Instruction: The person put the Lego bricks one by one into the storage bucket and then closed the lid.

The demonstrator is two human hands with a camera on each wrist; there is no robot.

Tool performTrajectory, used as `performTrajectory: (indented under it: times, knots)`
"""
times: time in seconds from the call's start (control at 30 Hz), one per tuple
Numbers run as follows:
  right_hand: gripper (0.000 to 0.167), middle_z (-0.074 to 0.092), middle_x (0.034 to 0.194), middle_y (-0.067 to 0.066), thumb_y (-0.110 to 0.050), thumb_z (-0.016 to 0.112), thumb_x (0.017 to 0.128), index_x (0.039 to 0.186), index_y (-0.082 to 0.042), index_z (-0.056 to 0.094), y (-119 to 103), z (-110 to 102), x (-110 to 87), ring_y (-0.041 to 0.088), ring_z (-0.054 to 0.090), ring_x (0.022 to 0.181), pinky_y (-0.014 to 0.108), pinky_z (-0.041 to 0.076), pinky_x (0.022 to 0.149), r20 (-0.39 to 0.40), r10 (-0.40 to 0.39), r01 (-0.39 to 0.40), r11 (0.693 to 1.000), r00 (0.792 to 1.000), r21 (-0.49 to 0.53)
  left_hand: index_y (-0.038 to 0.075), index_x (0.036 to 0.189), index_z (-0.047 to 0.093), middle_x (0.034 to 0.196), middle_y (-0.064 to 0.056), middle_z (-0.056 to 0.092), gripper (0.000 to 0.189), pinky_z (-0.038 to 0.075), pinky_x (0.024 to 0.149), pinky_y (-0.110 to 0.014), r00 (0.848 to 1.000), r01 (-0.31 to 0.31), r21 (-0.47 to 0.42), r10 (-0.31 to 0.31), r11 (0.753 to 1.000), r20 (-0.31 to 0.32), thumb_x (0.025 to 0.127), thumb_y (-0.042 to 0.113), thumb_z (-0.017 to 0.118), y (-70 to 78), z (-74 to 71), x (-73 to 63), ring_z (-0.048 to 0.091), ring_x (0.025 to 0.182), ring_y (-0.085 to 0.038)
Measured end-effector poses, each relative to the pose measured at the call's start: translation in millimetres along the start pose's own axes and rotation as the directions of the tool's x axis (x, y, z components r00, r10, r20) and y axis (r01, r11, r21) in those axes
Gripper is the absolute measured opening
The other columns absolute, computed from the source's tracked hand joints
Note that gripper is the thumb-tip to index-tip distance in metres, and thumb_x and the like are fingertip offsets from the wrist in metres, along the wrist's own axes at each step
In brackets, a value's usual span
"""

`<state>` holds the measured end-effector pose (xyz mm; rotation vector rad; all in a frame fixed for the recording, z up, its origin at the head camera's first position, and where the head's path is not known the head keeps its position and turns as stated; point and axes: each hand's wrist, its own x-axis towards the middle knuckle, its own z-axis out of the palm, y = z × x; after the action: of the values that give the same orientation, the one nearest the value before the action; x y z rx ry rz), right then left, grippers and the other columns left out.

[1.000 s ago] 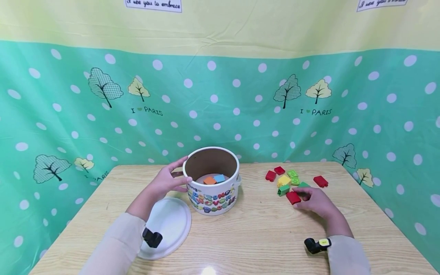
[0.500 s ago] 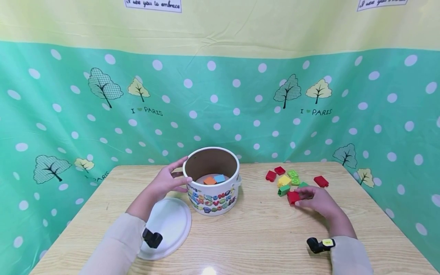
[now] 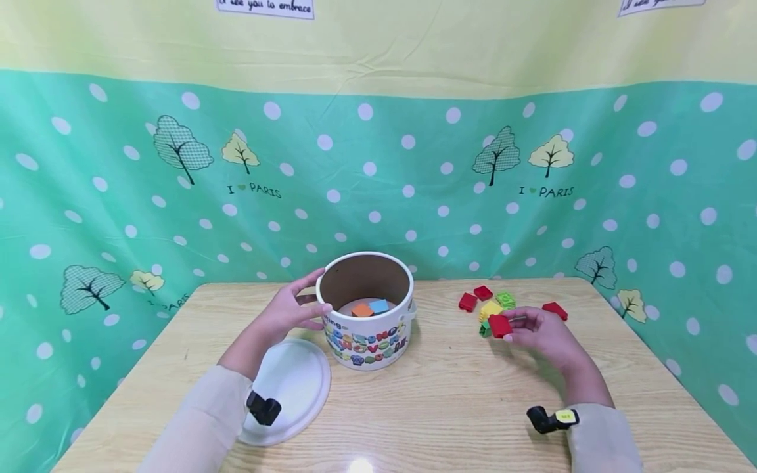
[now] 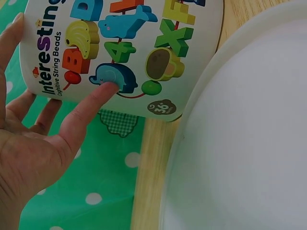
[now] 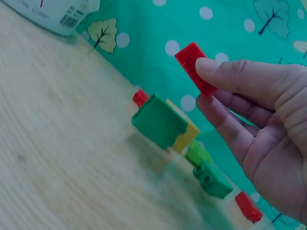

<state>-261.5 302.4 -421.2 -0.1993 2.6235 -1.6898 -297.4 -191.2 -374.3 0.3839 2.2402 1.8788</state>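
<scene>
My left hand [image 3: 290, 307] rests on the left side of a round white bucket [image 3: 367, 340] printed with colourful letters. In the left wrist view its thumb [image 4: 91, 108] lies straight against the printed wall, with the other fingers spread along the bucket's edge. Inside the bucket lie an orange block [image 3: 363, 310] and a light blue block [image 3: 379, 306]. My right hand [image 3: 547, 335] pinches a red toy brick [image 3: 499, 326] between thumb and fingertips. That brick is held above the table, beside a small pile with a yellow brick [image 3: 489, 311] and a green brick [image 5: 160, 123].
A white round lid [image 3: 290, 387] lies on the wooden table [image 3: 426, 407], left of the bucket and under the left forearm. Further red bricks [image 3: 468, 301] and a light green brick [image 3: 505, 300] lie around the pile. A polka-dot curtain [image 3: 372, 177] hangs behind the table.
My right hand has lifted the red brick from the table in front of the pile, and it now hangs higher, partly over the green brick. The left hand and bucket have stayed still.
</scene>
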Motion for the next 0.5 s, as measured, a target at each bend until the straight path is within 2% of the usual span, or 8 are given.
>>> performTrajectory:
  times: [0.3,0.5]
  knots:
    - [0.059,0.059,0.125,0.024,-0.017,0.082,0.079,0.129,0.003,0.057,-17,9,0.9,0.030,0.063,0.106,0.024,0.057,0.082,0.013,-0.041,0.041,0.999,0.999,0.020,0.025,0.154,0.030,0.155,-0.012,0.024,0.088,0.058,0.079,-0.049,1.000,0.001,-0.025,0.000,1.000,0.008,0.082,0.020,0.081,-1.4,-0.6,3.1,0.033,0.136,-0.046]
    - [0.055,0.061,0.121,0.022,-0.012,0.082,0.078,0.125,0.002,0.060,-26,22,2.8,0.023,0.065,0.100,0.026,0.058,0.081,0.026,-0.087,0.086,0.995,0.996,0.056,0.026,0.154,0.030,0.156,-0.012,0.024,0.089,0.059,0.079,-0.049,1.000,0.003,-0.018,-0.003,1.000,0.002,0.081,0.021,0.082,-0.8,-0.7,1.3,0.034,0.136,-0.046]
